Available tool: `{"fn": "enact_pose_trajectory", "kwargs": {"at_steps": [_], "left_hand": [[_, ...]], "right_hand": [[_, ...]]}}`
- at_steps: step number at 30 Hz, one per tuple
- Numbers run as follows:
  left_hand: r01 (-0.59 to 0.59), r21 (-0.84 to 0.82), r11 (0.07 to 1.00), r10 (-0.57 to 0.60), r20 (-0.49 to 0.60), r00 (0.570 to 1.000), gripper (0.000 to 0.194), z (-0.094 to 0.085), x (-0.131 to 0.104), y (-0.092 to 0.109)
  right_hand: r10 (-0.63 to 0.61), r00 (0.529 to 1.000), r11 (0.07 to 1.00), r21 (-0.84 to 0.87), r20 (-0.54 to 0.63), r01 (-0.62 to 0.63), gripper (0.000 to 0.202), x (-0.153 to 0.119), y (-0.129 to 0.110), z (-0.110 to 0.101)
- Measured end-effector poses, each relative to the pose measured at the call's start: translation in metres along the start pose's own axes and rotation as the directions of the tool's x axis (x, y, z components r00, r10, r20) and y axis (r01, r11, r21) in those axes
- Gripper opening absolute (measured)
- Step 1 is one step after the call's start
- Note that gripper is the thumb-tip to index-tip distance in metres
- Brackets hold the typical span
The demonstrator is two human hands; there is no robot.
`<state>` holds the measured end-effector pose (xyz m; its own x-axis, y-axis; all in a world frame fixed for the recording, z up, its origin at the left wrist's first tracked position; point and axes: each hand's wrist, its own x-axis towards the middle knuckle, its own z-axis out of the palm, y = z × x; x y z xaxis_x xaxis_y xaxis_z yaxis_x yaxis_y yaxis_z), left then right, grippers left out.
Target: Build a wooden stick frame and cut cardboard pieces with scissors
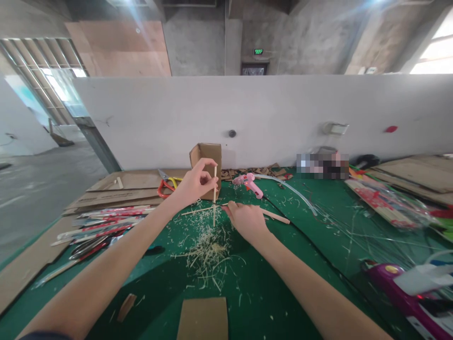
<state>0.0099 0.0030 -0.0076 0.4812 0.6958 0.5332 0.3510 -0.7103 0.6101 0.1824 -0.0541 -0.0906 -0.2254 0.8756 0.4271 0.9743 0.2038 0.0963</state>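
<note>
While the stick point(214, 196) stands nearly upright at the centre of the frame, the left hand point(198, 185) pinches its upper part between thumb and fingers. Just to the right, the right hand point(247, 219) is closed around a knife point(276, 216), its pale handle jutting rightward and its thin dark blade at the stick; whether it touches cannot be told. A thin strip point(194, 211) slants left from there. Below the hands, shavings point(208, 252) lie heaped on the green table point(283, 269). Behind the left hand stands an open box point(210, 152), with scissors point(164, 185) to its left and a pink glue gun point(253, 185) to its right. Wrapped bundles point(106, 224) lie at centre left, a cardboard square point(203, 318) at bottom centre, and a purple power strip point(385, 278) at lower right. A white partition point(170, 113) spans the upper frame.
</note>
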Motion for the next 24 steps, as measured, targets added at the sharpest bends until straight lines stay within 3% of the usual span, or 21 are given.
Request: {"fn": "enact_pose_trajectory", "kwargs": {"at_steps": [8,12,20,24], "left_hand": [[0.012,0.015,1.000,-0.012,0.010,1.000,0.031,-0.002,0.000,0.000],[0.010,0.021,1.000,-0.011,0.037,0.999,0.029,-0.004,0.001,-0.002],[-0.011,-0.061,0.998,0.014,0.048,0.999,0.027,0.000,0.002,-0.003],[-0.018,-0.130,0.991,0.019,0.007,1.000,0.019,0.001,0.003,-0.001]], "right_hand": [[0.002,0.991,1.000,0.017,0.134,-0.004,0.047,-0.003,-0.004,0.001],[-0.074,0.978,0.997,0.013,0.194,0.073,0.044,-0.009,-0.006,0.009],[0.039,0.999,0.999,0.021,0.003,-0.039,0.048,0.003,-0.003,-0.007],[0.062,0.998,0.998,0.020,0.014,-0.062,0.047,0.003,-0.006,-0.006]]}}
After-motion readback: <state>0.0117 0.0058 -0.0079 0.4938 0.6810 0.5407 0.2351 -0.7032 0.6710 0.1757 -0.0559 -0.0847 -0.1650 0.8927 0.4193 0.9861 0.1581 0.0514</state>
